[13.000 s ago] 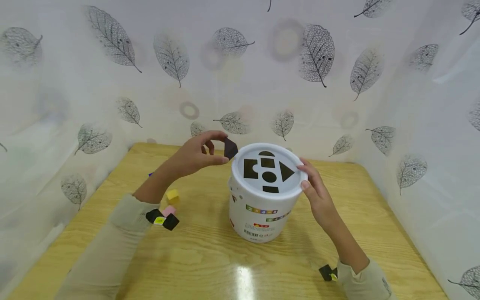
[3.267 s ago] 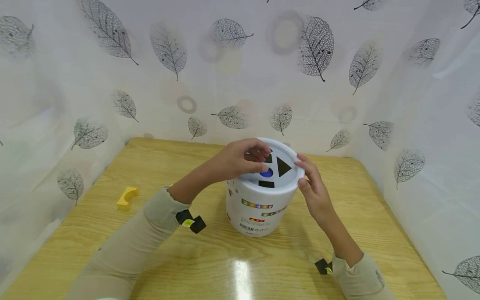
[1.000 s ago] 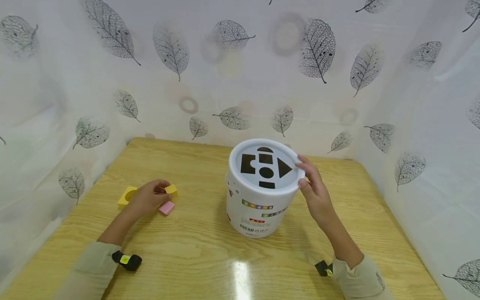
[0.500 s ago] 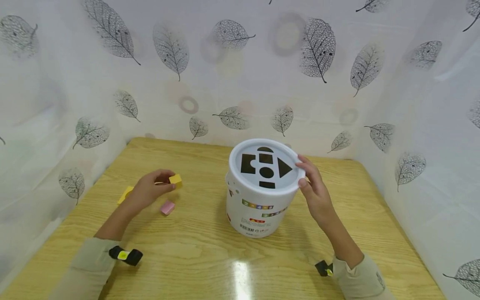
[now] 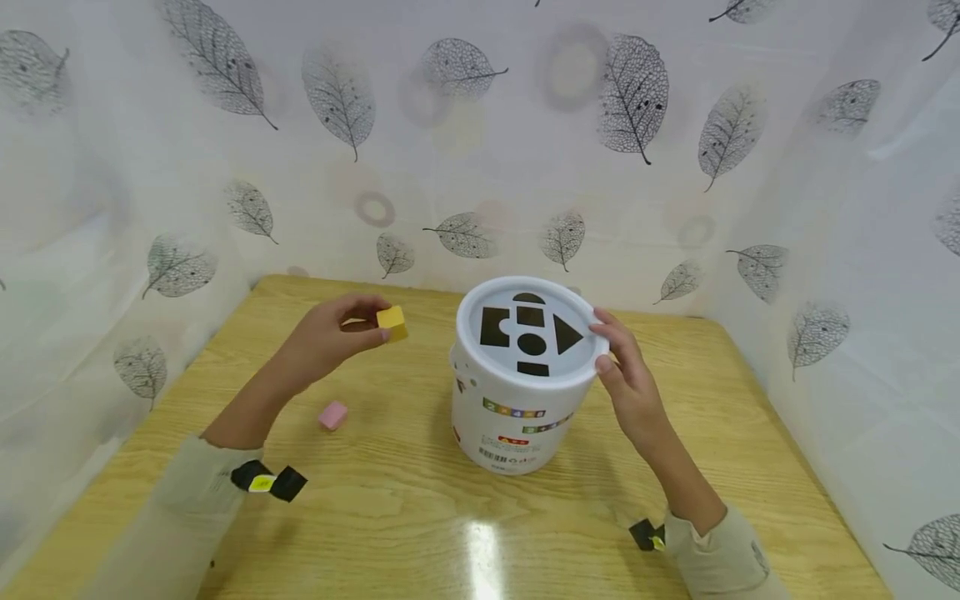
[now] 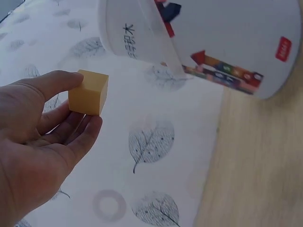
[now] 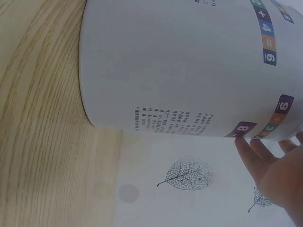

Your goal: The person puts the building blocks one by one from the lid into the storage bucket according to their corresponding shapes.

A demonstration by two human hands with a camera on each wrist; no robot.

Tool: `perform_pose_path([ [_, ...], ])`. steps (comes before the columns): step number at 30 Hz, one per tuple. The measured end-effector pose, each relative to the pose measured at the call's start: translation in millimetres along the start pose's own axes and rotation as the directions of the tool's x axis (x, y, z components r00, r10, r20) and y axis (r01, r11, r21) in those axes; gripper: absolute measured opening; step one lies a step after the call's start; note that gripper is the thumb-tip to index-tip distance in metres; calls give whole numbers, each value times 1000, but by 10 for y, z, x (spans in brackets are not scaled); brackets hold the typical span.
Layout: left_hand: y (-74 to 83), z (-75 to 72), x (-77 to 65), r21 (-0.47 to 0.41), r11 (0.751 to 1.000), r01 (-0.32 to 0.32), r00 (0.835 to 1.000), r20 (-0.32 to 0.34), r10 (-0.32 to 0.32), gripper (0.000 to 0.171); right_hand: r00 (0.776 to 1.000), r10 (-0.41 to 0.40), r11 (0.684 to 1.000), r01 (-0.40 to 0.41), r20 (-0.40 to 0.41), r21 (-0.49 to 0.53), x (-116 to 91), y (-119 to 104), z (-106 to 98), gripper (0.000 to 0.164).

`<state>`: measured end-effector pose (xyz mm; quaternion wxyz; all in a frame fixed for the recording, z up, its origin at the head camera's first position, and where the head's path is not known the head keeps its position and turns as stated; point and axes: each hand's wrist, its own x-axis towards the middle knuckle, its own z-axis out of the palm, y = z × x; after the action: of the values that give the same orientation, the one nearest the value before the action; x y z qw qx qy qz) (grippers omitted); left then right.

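Observation:
My left hand (image 5: 333,333) holds a yellow cube (image 5: 392,323) above the table, left of the bucket, pinched between thumb and fingertips. The left wrist view shows the cube (image 6: 88,92) at the fingertips, apart from the bucket. A white bucket (image 5: 510,425) stands upright, its lid (image 5: 491,357) cut with several shaped holes: a square, a circle, a triangle, a half-round, a rectangle and a notched one. At the lid's right rim my right hand (image 5: 633,387) grips with fingers and thumb. In the right wrist view its fingertips (image 7: 244,147) touch the bucket's printed side.
A pink block (image 5: 333,415) lies on the wooden table (image 5: 405,517), left of the bucket and close to my left forearm. Leaf-printed curtains (image 5: 480,150) enclose the table at the back and on both sides.
The yellow cube has been lifted off the table and carried up and right. Blue seen in the round hole is gone. My forearm now hides the notched yellow block. The right hand stays put.

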<state>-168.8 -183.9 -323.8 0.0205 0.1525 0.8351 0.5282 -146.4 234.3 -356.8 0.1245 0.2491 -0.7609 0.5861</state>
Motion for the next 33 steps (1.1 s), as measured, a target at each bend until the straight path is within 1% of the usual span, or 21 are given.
perform_pose_path([
  [4,269,77,129,-32,998,-55,998,35,56,46,1000,9,1000,-9,-5,-2,-4,-9,-8,40],
  [8,513,193,257,-53,991,-123,990,65,126,44,1000,14,1000,-14,-6,2,0,-14,-13,40],
  [11,669,307,362,-72,984,-163,981,97,170,43,1000,19,1000,-19,-5,5,7,-5,-13,40],
  [15,825,467,496,-77,979,-190,969,144,200,41,1000,27,1000,-27,10,-8,13,1,-11,41],
  [19,915,614,638,-52,979,-199,960,189,205,39,999,35,999,-35,26,-26,11,7,-15,42],
  [23,961,733,766,-2,979,-203,954,225,198,37,998,47,998,-46,29,-40,11,-4,-13,43],
  [28,983,837,896,57,976,-208,951,246,189,37,998,57,997,-56,23,-46,12,-18,-15,42],
  [33,987,903,985,97,975,-198,950,264,167,38,998,67,997,-66,13,-44,6,-5,-31,42],
])
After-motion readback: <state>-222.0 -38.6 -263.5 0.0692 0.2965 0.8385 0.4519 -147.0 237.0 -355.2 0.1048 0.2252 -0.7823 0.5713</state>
